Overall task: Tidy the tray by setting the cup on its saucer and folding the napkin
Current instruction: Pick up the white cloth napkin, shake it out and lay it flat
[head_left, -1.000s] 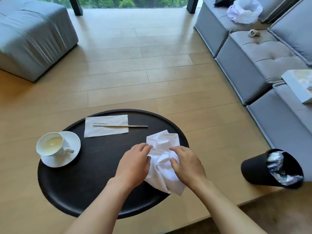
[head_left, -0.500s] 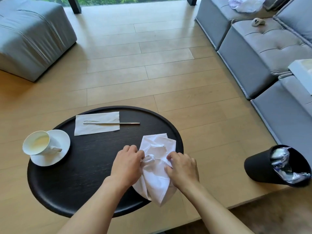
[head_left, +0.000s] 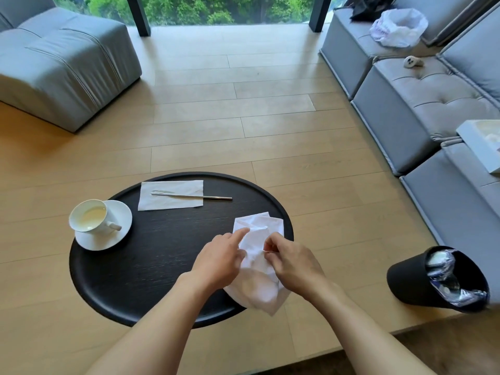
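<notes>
Grey sofas (head_left: 422, 104), pale wood floor (head_left: 216, 117)

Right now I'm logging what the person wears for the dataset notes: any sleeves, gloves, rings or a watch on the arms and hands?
None show. Both forearms are bare up to the frame's lower edge, with no sleeve in view. The left hand and right hand wear no gloves, and no watch, bracelet or ring is visible on wrists or fingers.

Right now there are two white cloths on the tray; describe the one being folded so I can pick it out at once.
Find the round black tray on the pale wood surface. On its right edge lies the crumpled napkin, partly hanging over the rim, with the left hand and right hand on it. Unlike the flat napkin at the far side, it is wrinkled and carries no metal utensil.
</notes>
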